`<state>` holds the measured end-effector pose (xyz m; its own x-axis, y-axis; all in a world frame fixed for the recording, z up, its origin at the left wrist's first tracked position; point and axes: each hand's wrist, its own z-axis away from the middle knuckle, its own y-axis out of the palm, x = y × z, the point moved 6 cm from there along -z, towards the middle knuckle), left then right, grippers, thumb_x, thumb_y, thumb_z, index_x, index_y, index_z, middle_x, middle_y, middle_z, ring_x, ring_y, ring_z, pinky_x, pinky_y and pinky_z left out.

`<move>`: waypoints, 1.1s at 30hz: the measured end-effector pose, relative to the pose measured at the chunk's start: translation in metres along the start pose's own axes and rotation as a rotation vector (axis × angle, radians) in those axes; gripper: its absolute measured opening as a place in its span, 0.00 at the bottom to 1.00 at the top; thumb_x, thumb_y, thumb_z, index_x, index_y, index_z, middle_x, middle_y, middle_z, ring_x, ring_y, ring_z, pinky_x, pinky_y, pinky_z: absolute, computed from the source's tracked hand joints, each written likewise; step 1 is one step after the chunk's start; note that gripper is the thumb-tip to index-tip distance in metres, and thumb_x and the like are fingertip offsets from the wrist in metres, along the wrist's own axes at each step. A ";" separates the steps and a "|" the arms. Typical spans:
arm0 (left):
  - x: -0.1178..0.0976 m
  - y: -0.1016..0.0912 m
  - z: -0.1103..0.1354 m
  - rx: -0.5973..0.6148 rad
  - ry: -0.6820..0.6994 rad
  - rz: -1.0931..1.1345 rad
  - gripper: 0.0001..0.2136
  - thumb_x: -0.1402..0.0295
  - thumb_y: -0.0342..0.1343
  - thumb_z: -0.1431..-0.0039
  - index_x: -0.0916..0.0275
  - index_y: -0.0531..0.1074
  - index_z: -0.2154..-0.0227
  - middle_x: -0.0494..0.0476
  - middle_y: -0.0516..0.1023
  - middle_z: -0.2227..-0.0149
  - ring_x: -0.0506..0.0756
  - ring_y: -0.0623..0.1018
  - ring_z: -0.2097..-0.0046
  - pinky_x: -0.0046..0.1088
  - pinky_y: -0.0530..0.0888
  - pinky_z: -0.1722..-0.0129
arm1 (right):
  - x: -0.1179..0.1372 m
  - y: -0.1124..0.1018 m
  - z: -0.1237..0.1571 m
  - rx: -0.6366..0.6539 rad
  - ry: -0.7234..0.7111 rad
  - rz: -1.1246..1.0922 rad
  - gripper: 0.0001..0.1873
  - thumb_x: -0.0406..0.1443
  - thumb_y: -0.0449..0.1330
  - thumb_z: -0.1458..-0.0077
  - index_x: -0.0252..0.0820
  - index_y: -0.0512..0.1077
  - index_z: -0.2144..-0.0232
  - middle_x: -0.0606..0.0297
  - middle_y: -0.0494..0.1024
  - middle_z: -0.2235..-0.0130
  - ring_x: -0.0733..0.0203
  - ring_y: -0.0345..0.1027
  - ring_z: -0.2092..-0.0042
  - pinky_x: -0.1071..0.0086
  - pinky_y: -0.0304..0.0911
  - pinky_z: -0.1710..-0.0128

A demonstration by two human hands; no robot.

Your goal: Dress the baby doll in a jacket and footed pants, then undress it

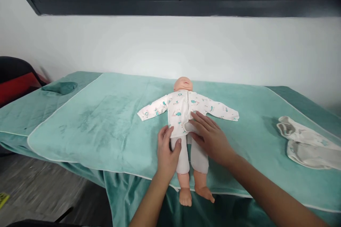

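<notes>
A baby doll (183, 84) lies on its back, head toward the wall and bare feet at the near edge. It wears a white long-sleeved shirt (178, 108) with small green and coloured prints, and plain white trousers (199, 159). The sleeves spread out to both sides. My left hand (167, 150) rests at the doll's hip, fingertips by the shirt hem, thumb apart over the trousers. Across the lower front of the shirt lies my right hand (210, 136), fingers stretched out. That side's hem is partly turned, and the fingers cover some of it.
A green plush cover (106, 124) with pale piping spreads over the bed. Folded white printed clothing (311, 145) lies at the right. On the left are a hole (60, 88) in the bed and a black and red chair (17, 81). A wall and a barred window are behind.
</notes>
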<state>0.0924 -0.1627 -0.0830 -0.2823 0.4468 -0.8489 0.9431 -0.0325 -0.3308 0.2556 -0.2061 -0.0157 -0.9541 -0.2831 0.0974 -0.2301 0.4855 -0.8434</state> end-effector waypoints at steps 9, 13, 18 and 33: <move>0.001 -0.002 0.001 -0.009 0.011 0.043 0.19 0.66 0.52 0.35 0.55 0.66 0.42 0.62 0.64 0.41 0.58 0.67 0.38 0.45 0.65 0.36 | 0.008 -0.015 0.019 0.009 -0.158 -0.079 0.17 0.25 0.53 0.39 0.40 0.69 0.50 0.57 0.75 0.42 0.51 0.64 0.37 0.49 0.60 0.39; 0.000 -0.002 0.001 0.001 0.004 0.048 0.19 0.66 0.52 0.35 0.56 0.66 0.42 0.62 0.65 0.41 0.58 0.67 0.38 0.45 0.65 0.37 | 0.009 -0.018 0.030 0.065 -0.114 -0.176 0.18 0.27 0.54 0.38 0.44 0.69 0.47 0.58 0.72 0.40 0.50 0.61 0.35 0.47 0.60 0.38; 0.000 -0.002 0.000 0.008 -0.008 0.047 0.19 0.66 0.53 0.35 0.56 0.66 0.42 0.62 0.66 0.42 0.59 0.68 0.39 0.44 0.66 0.37 | -0.001 -0.028 0.030 0.037 0.089 -0.412 0.24 0.31 0.54 0.36 0.51 0.64 0.40 0.61 0.67 0.37 0.55 0.60 0.35 0.55 0.64 0.39; 0.003 -0.002 0.000 -0.004 0.016 0.043 0.19 0.66 0.53 0.34 0.54 0.66 0.41 0.61 0.68 0.44 0.57 0.69 0.41 0.42 0.67 0.39 | -0.041 -0.012 0.085 -0.142 0.422 -0.275 0.04 0.32 0.55 0.39 0.45 0.69 0.62 0.62 0.74 0.59 0.58 0.71 0.60 0.63 0.67 0.60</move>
<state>0.0898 -0.1616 -0.0849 -0.2384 0.4593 -0.8557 0.9551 -0.0489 -0.2923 0.3139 -0.2707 -0.0547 -0.8419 -0.0721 0.5348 -0.4791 0.5558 -0.6794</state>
